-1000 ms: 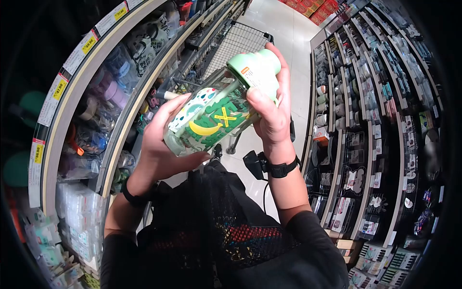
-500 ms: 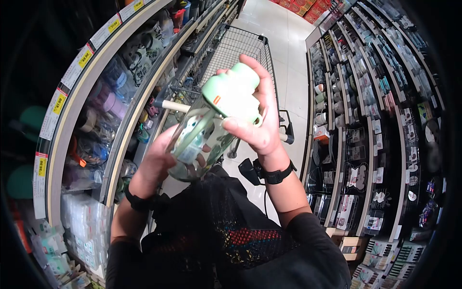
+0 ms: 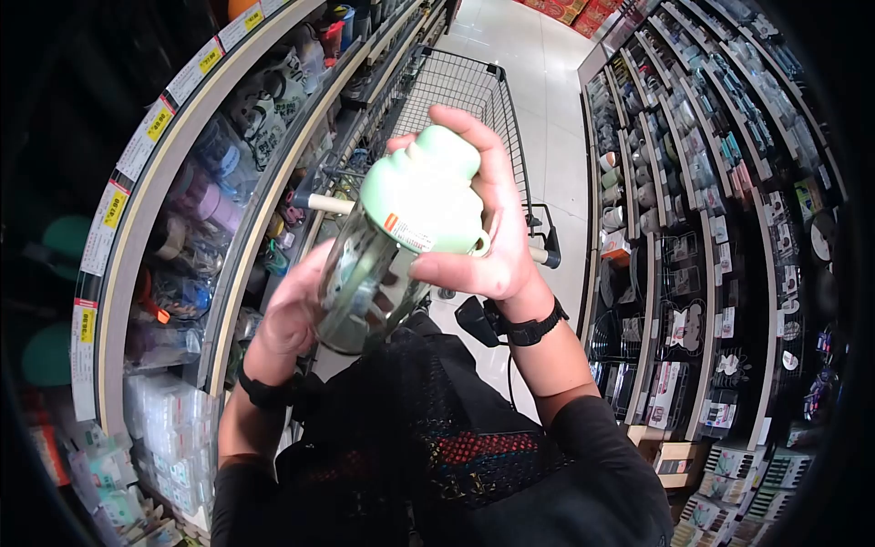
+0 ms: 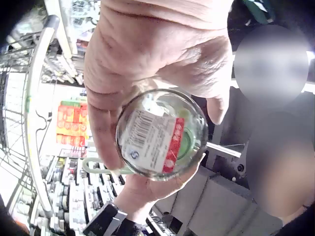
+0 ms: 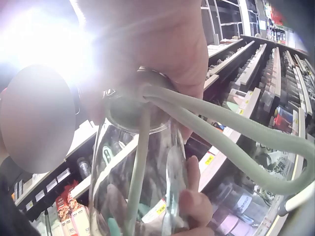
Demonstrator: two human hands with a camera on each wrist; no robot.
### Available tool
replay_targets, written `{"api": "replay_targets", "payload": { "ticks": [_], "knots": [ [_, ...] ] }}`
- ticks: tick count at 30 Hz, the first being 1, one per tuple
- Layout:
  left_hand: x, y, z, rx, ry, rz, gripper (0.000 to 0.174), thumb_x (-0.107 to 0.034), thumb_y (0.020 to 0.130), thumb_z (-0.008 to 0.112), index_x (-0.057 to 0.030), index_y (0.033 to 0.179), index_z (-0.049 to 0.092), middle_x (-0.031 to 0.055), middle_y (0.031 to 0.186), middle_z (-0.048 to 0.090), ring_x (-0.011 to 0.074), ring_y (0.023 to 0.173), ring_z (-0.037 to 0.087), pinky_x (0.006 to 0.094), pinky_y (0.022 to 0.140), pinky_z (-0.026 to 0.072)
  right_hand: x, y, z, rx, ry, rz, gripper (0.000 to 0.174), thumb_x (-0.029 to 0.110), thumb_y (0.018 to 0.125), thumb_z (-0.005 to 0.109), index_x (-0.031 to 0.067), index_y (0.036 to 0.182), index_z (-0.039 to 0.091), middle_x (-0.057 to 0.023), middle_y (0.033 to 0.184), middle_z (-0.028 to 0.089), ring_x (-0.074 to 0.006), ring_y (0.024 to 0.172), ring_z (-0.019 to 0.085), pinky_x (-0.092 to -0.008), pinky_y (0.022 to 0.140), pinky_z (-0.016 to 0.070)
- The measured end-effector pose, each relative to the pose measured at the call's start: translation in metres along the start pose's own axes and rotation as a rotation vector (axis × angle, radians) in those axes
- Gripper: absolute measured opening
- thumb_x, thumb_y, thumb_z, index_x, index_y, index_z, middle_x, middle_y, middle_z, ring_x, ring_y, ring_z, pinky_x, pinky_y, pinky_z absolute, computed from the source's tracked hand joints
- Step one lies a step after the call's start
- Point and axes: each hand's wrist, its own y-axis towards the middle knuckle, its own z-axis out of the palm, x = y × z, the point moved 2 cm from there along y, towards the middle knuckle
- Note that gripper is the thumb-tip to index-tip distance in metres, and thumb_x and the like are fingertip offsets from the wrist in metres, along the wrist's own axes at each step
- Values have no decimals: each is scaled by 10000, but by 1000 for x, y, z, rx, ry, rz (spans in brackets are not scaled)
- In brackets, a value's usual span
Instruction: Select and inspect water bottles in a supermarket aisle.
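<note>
A clear bottle [image 3: 357,296] with a bulbous mint-green lid [image 3: 424,196] is held tilted in front of the body. The right hand [image 3: 497,228] grips the lid, thumb across its lower edge and fingers behind it. Around the lower part of the bottle is the left hand [image 3: 296,305], partly hidden behind the glass. In the left wrist view the left hand [image 4: 157,54] curves around the bottle's base, which bears a white and red barcode label [image 4: 151,141]. The right wrist view shows the right hand [image 5: 152,39] over the lid end, a pale green strap loop [image 5: 236,132] and a straw inside.
A wire shopping cart [image 3: 456,87] stands just ahead, its handle [image 3: 330,203] near the bottle. Shelves of bottles with price tags [image 3: 117,205] run along the left. More stocked shelves [image 3: 670,273] line the right side of the aisle.
The bottle has turned and tipped so the lid faces the head camera and the printed banana side no longer shows. Both hands have moved slightly left and still hold it.
</note>
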Motion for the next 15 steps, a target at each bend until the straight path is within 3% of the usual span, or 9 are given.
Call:
{"api": "replay_targets", "payload": {
  "ticks": [3,4,5,7,8,9,11,13,15],
  "knots": [
    [2,-8,-8,160,264,-136,1064,-363,641,878,24,1470,336,161,1239,609,248,1049,665,377,871,559,-1,1,2,59,-28,13,1047,156,653,902,61,1504,301,-120,1333,560,-220,1252,532,-382,1081,420],
    [2,-10,-10,189,219,-170,1033,-269,652,875,19,1481,330,154,1247,608,243,1088,648,378,917,539,-1,1,2,56,-31,54,1070,157,651,889,43,1515,269,-158,1363,541,-246,1268,532,-394,1090,424],
    [1,-10,-9,185,220,-173,1033,-269,652,875,19,1481,330,154,1247,608,243,1088,648,378,917,539,-1,1,1,54,-33,95,1094,158,649,877,25,1525,236,-196,1393,522,-272,1284,533,-406,1100,427],
    [-4,-9,-5,37,597,-11,1008,-171,650,880,20,1476,335,128,1243,612,237,1122,632,376,940,527,-1,-1,-1,53,-39,90,1076,155,665,871,29,1526,236,-197,1402,517,-271,1275,542,-409,1102,426],
    [-4,-10,-3,-19,977,174,1003,-124,640,884,8,1474,345,141,1267,606,287,1134,632,400,944,528,0,-1,-1,37,-98,81,1074,152,670,869,36,1528,234,-194,1401,518,-268,1279,538,-408,1102,426],
    [-2,-9,4,-22,976,172,1003,-124,640,884,8,1474,345,141,1267,606,287,1134,632,400,944,528,0,-1,-1,21,-157,72,1071,150,675,867,43,1530,232,-192,1400,519,-266,1283,534,-408,1101,426],
    [-5,-11,19,-257,1478,492,1057,-172,597,917,-14,1478,355,178,1285,594,335,1142,624,432,963,517,-2,-2,1,7,-164,38,1072,138,671,864,57,1531,228,-187,1406,512,-263,1285,529,-404,1097,428],
    [1,-10,18,-276,1476,540,1076,-185,578,928,-29,1479,361,221,1290,575,379,1155,607,456,966,512,0,-3,3,-18,-197,-43,1074,129,666,861,65,1528,225,-186,1412,503,-263,1283,528,-401,1096,427],
    [4,-11,22,-396,1664,804,1081,-185,577,934,-24,1478,360,222,1283,574,384,1171,597,455,966,511,3,-2,6,-13,-227,-71,1068,118,664,850,69,1526,221,-189,1415,496,-268,1276,532,-400,1086,437]
  ]
}}
